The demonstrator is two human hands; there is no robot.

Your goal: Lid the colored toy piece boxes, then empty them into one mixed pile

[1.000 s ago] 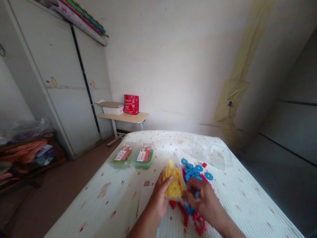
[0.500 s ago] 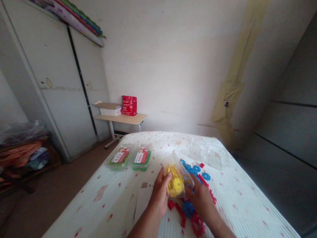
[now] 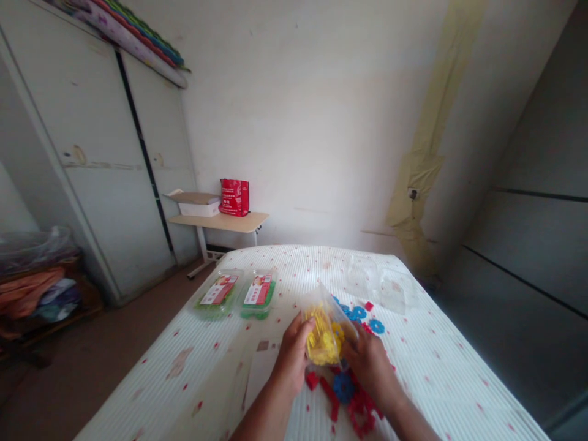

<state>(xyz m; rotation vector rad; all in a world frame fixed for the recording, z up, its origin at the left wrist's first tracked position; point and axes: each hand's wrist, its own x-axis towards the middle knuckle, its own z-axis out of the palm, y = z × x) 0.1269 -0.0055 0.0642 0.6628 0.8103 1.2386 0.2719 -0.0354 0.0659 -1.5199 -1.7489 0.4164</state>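
A clear plastic box (image 3: pixel 327 296) with yellow notched discs (image 3: pixel 322 343) in it is held tilted over the near middle of the table. My left hand (image 3: pixel 292 350) grips its left side, thumb lying on the front. On the right side my right hand (image 3: pixel 371 362) is closed on the box's edge, its fingertips partly hidden behind the plastic. Beneath and beside the hands lie blue notched discs (image 3: pixel 343 387) and red linking pieces (image 3: pixel 359 411). A small red cube-like piece (image 3: pixel 312 380) sits just below the left hand.
Two lidded clear boxes with green pieces, a lighter one (image 3: pixel 215 298) and a darker one (image 3: pixel 258 295), stand at the left. Clear plastic trays (image 3: pixel 392 290) lie at the far right. A white sheet (image 3: pixel 260 369) is beside my left forearm. A side table (image 3: pixel 239 222) holds a red bag (image 3: pixel 234 197).
The box has turned slightly in my hands, and more yellow discs show on its right side. My right hand has shifted a little up along its edge. The view has swung slightly right.
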